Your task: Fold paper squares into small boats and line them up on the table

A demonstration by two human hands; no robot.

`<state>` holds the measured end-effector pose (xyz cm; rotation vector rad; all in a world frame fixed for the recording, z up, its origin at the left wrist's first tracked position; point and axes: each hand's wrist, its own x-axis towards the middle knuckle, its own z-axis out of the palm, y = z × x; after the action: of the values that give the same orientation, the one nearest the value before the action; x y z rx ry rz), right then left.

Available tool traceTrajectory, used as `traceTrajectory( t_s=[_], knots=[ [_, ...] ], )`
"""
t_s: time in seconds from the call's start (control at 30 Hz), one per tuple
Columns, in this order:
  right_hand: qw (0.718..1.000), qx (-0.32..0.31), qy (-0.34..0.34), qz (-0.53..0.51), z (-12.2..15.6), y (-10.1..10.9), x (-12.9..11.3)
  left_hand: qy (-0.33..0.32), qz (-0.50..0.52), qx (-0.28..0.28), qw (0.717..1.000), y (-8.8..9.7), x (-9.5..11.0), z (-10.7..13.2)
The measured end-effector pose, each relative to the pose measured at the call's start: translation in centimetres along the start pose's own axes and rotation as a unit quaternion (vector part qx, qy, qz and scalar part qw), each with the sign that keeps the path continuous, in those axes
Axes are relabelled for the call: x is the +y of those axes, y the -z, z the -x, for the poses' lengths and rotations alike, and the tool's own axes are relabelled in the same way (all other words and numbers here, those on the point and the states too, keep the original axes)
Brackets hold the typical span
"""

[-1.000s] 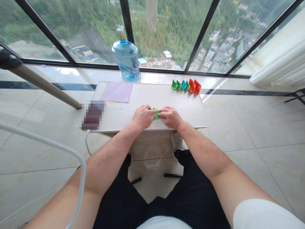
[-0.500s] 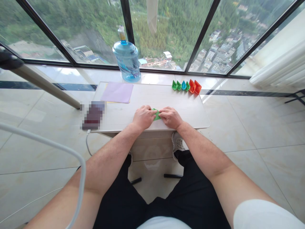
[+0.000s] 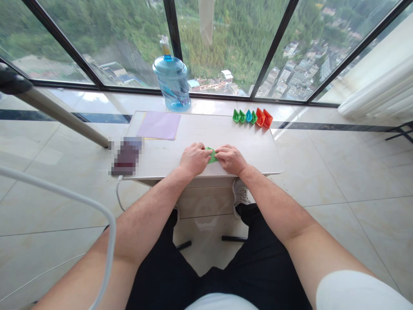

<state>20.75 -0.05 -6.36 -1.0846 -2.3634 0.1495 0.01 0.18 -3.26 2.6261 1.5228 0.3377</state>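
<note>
A small folded piece of green paper (image 3: 212,156) lies at the front middle of the low white table (image 3: 161,159). My left hand (image 3: 195,158) grips its left side with fingers closed. On the opposite side, my right hand (image 3: 231,158) has its fingers pinched on the same paper. Much of the paper is hidden under the fingertips. Along the far right edge of the table stands a row of folded paper boats: several small green ones (image 3: 239,115), a blue one (image 3: 248,116) among them, and two larger red ones (image 3: 263,118).
A stack of lilac paper sheets (image 3: 160,125) lies at the table's back left. A blurred-out flat object (image 3: 126,157) with a cable sits at the left edge. Behind the table stands a big blue water bottle (image 3: 172,84) by the window. A pole (image 3: 67,116) slants in from the left.
</note>
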Motion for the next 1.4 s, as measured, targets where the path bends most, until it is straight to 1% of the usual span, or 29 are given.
traceTrajectory(
  t_s=[0.1, 0.27, 0.33, 0.43, 0.5, 0.63, 0.8, 0.9, 1.03, 1.13, 1.2, 1.27, 1.33, 1.4],
  knots=[
    [1.0, 0.007, 0.005, 0.002, 0.0, 0.0, 0.0, 0.002, -0.006, -0.002, 1.0, 0.1, 0.1, 0.0],
    [1.0, -0.001, 0.002, 0.002, 0.1, 0.3, -0.3, -0.004, -0.022, -0.004, 1.0, 0.3, 0.7, 0.3],
    [1.0, -0.002, -0.004, 0.005, 0.1, 0.5, -0.5, -0.024, -0.027, 0.003, 0.999, 0.2, 1.0, 0.5],
    [1.0, -0.007, -0.009, 0.013, 0.0, 0.7, -0.6, -0.073, -0.018, 0.008, 0.997, -0.1, 1.5, 0.9],
    [1.0, -0.013, -0.012, 0.016, 0.0, 0.8, -0.6, -0.086, -0.007, 0.008, 0.996, -0.3, 1.7, 1.1],
    [0.999, -0.028, -0.02, 0.017, -0.1, 1.1, -0.6, -0.074, 0.012, 0.008, 0.997, -0.2, 1.7, 1.0],
    [0.999, -0.035, -0.016, 0.014, -0.3, 1.1, -0.6, -0.048, 0.02, -0.007, 0.999, 0.1, 1.8, 0.6],
    [0.999, -0.041, -0.014, 0.013, -0.3, 1.2, -0.4, -0.044, 0.018, -0.02, 0.999, 0.3, 1.8, 0.5],
    [0.997, -0.06, -0.045, 0.03, -0.3, 1.6, -0.2, -0.039, -0.003, -0.035, 0.999, 1.0, 1.7, 0.6],
    [0.993, -0.071, -0.068, 0.062, -0.6, 2.0, -0.4, -0.032, -0.032, -0.033, 0.998, 1.2, 1.7, 0.7],
    [0.991, -0.078, -0.074, 0.081, -0.8, 2.2, -0.6, -0.042, -0.036, -0.026, 0.998, 1.1, 1.7, 0.7],
    [0.99, -0.085, -0.074, 0.09, -0.9, 2.3, -0.6, -0.07, -0.025, -0.023, 0.997, 0.9, 1.6, 0.6],
    [0.99, -0.087, -0.071, 0.085, -1.0, 2.4, -0.6, -0.091, -0.012, -0.027, 0.995, 0.6, 1.4, 0.4],
    [0.991, -0.089, -0.067, 0.075, -1.0, 2.3, -0.5, -0.096, -0.004, -0.034, 0.995, 0.4, 1.3, 0.3]
  ],
)
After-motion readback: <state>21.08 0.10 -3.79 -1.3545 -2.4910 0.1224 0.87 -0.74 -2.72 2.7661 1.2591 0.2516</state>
